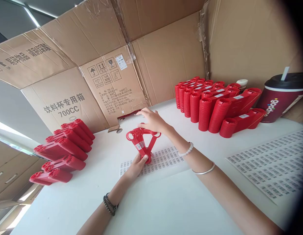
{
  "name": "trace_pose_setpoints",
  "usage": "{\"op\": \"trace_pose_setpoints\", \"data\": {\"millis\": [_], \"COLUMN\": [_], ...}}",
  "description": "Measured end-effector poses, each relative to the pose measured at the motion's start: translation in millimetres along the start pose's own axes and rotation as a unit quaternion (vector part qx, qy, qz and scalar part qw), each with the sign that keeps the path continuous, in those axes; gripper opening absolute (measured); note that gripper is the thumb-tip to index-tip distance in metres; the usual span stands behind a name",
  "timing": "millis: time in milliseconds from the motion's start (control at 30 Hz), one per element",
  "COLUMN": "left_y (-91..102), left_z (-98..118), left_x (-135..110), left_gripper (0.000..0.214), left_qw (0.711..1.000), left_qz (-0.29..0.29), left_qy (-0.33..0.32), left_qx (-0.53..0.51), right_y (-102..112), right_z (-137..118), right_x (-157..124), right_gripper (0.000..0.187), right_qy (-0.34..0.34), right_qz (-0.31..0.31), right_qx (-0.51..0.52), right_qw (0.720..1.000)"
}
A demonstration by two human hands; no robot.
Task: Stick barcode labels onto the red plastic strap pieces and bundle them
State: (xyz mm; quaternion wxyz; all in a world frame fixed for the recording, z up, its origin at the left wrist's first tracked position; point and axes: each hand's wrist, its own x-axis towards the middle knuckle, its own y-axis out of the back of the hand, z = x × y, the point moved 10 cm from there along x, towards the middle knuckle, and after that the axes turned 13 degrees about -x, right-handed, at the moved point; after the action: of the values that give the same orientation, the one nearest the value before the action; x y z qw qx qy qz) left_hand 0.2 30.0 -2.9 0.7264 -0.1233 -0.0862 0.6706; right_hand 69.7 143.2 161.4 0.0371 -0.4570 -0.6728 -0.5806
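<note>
Left hand (136, 166) seen closed around the narrow lower end of one red plastic cup carrier (143, 143), held above the white table (68, 202). Right hand (152, 120) found wide, fingers spread on the carrier's top. Two barcode label sheets noted: one (151, 163) just below the carrier, one (266, 166) off right. Red carrier stacks (215, 107) massed right, more (63, 147) left, uncounted. One maroon lidded cup (280, 98) beyond.

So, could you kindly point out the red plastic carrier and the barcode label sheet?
Red plastic carrier (141, 143): head view, on its middle stem.
Barcode label sheet (161, 160): head view, on printed labels.
</note>
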Motion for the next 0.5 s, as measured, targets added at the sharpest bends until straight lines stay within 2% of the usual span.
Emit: {"op": "trace_pose_setpoints", "data": {"millis": [67, 100, 133, 233, 300, 400, 500], "left_y": [8.8, 13.6, 17.8, 23.3, 22.8, 21.8, 22.0], "left_z": [-2.7, -4.2, -5.3, -6.4, -7.1, -8.0, -8.5], "left_x": [2.2, 3.0, 3.6, 4.4, 4.7, 4.9, 5.2], "left_gripper": [0.028, 0.027, 0.026, 0.025, 0.025, 0.027, 0.028], "left_qw": [0.997, 0.994, 0.989, 0.979, 0.976, 0.978, 0.978], "left_qz": [0.032, 0.053, 0.072, 0.099, 0.098, 0.091, 0.087], "left_qy": [-0.001, -0.001, 0.0, -0.001, 0.002, 0.005, 0.008], "left_qx": [-0.064, -0.097, -0.126, -0.181, -0.192, -0.19, -0.188], "right_y": [15.3, 18.8, 16.7, -13.7, -29.3, -39.4, -48.5], "right_z": [0.8, 1.2, 0.6, -8.8, -14.0, -16.8, -16.8], "right_x": [-0.1, -0.7, -1.9, -14.6, -23.3, -26.4, -29.5], "right_gripper": [0.03, 0.026, 0.023, 0.016, 0.008, 0.006, 0.007], "right_qy": [-0.024, -0.037, -0.049, -0.068, -0.073, -0.08, -0.088], "right_qz": [0.018, 0.008, -0.026, -0.208, -0.275, -0.289, -0.315], "right_qx": [0.055, 0.073, 0.088, 0.102, 0.056, -0.024, -0.033], "right_qw": [0.998, 0.997, 0.995, 0.97, 0.957, 0.954, 0.945]}}
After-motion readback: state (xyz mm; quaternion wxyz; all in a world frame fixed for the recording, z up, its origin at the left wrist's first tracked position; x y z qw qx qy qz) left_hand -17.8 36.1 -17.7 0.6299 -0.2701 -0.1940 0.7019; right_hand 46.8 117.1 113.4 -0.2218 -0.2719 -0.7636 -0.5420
